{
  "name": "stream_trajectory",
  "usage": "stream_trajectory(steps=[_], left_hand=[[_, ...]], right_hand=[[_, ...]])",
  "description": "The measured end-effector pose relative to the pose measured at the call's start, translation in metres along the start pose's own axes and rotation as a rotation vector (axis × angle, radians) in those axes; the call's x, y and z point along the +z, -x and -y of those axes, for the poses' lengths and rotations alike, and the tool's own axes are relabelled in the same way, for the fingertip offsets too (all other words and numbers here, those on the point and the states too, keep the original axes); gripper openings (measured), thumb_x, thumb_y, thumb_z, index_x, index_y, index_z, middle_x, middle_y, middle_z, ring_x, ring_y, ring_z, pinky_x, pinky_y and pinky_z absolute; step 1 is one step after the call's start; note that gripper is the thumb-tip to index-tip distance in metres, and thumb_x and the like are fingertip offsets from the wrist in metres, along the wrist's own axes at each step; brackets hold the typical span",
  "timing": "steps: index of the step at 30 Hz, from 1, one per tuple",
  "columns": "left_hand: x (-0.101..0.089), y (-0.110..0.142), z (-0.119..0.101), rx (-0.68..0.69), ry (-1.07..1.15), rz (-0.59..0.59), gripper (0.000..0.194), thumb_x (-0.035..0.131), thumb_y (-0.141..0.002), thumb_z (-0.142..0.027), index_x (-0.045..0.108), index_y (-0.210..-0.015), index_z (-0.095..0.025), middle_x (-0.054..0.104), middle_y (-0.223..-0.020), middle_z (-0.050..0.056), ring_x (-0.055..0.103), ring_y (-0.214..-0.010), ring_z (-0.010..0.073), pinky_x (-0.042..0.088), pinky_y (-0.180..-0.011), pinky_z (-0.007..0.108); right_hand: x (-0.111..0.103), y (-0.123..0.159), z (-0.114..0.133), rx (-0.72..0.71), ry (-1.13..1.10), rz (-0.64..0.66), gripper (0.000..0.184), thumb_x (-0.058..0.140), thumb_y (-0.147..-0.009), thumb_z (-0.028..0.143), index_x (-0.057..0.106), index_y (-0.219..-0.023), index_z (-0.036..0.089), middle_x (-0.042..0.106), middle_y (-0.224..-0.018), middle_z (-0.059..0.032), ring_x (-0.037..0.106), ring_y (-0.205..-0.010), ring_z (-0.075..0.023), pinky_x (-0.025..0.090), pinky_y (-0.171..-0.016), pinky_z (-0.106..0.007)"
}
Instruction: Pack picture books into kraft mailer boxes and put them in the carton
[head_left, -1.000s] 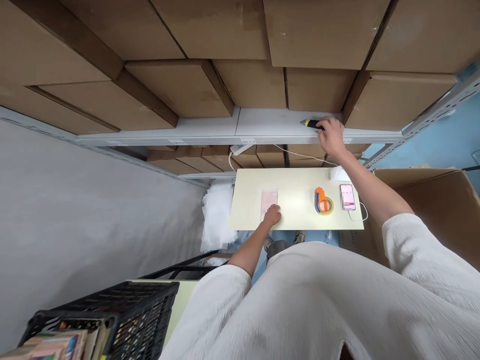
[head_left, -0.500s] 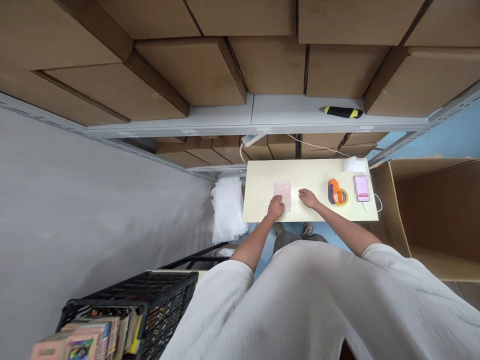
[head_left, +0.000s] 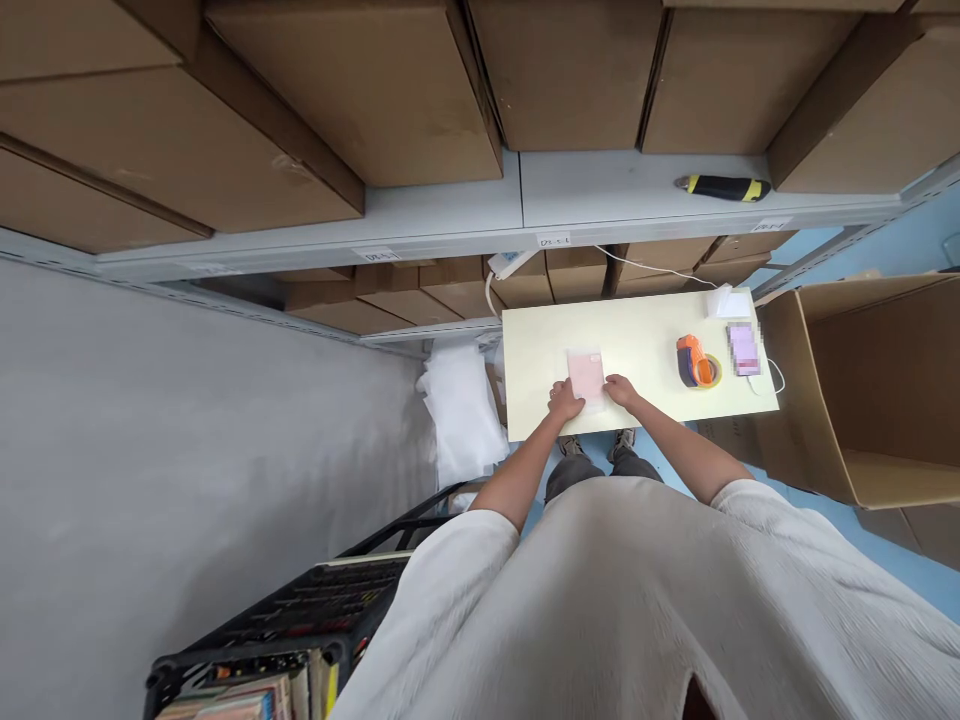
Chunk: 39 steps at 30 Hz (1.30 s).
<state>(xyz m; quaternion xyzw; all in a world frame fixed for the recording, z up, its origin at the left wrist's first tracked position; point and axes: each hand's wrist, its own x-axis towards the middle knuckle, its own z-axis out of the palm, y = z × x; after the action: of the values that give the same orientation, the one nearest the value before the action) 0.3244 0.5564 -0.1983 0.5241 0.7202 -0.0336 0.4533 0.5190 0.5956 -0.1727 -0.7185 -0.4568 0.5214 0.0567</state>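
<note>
A small pale pink packet (head_left: 586,374) lies near the front edge of a cream table (head_left: 645,340). My left hand (head_left: 564,402) grips its lower left corner. My right hand (head_left: 621,390) holds its lower right edge, fingers curled. An orange tape dispenser (head_left: 694,362) and a phone (head_left: 743,349) on a white cable sit further right on the table. A black and yellow utility knife (head_left: 722,187) lies on the grey shelf above, away from both hands.
Brown cardboard boxes (head_left: 360,90) fill the shelves above and behind the table. A large open carton (head_left: 877,390) stands at the right. White packing sheets (head_left: 461,420) lie left of the table. A black crate (head_left: 300,640) of books sits at the lower left.
My right hand left the utility knife on the shelf and came down to the pink packet. My left hand stayed on the packet. The view shifted, with the table now further right.
</note>
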Motion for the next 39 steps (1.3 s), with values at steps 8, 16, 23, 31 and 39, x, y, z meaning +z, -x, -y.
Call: stream_trajectory(steps=[8,16,23,31,39], left_hand=[[-0.007,-0.007,0.008,0.018,0.024,0.074,0.103,0.075,-0.075,-0.029,0.037,-0.17,-0.035,0.049,-0.162,0.014,0.054,-0.145,0.0403,0.048,-0.117,0.055],[-0.015,0.0,0.0,0.04,-0.027,0.104,0.099,0.073,-0.084,-0.031,0.033,-0.174,-0.029,0.046,-0.165,0.018,0.048,-0.153,0.0428,0.045,-0.119,0.056],[-0.027,0.016,0.005,0.186,0.159,-0.063,0.056,0.062,-0.098,-0.021,0.058,-0.154,-0.024,0.059,-0.159,0.017,0.061,-0.145,0.0359,0.05,-0.122,0.052],[-0.047,0.032,0.029,0.237,0.485,-0.274,0.043,0.053,-0.108,-0.019,0.059,-0.151,-0.023,0.079,-0.13,0.009,0.075,-0.119,0.0244,0.058,-0.111,0.039],[-0.061,0.023,0.058,0.051,0.434,-0.3,0.049,0.06,-0.102,-0.015,0.06,-0.15,-0.025,0.078,-0.141,0.01,0.074,-0.132,0.0275,0.056,-0.112,0.038]], right_hand=[[0.012,0.006,0.004,0.097,-0.175,-0.058,0.024,0.067,-0.073,0.026,0.07,-0.096,0.02,0.078,-0.099,-0.0087,0.071,-0.094,-0.0241,0.057,-0.081,-0.031],[0.015,0.011,0.018,0.115,-0.225,-0.031,0.023,0.077,-0.073,0.034,0.057,-0.075,0.025,0.058,-0.064,0.0008,0.059,-0.068,-0.0178,0.049,-0.061,-0.028],[0.024,0.019,0.039,0.061,-0.194,-0.114,0.024,0.077,-0.076,0.028,0.053,-0.079,0.026,0.063,-0.071,0.0014,0.062,-0.07,-0.0157,0.046,-0.058,-0.023],[0.045,0.02,0.06,-0.076,-0.347,0.085,0.012,0.069,-0.093,0.033,0.067,-0.091,0.022,0.079,-0.106,-0.0071,0.072,-0.085,-0.0168,0.053,-0.069,-0.025],[0.067,-0.002,0.041,0.01,-0.257,0.042,0.018,0.07,-0.084,0.028,0.074,-0.1,0.022,0.079,-0.107,-0.0067,0.073,-0.096,-0.022,0.058,-0.08,-0.031]])
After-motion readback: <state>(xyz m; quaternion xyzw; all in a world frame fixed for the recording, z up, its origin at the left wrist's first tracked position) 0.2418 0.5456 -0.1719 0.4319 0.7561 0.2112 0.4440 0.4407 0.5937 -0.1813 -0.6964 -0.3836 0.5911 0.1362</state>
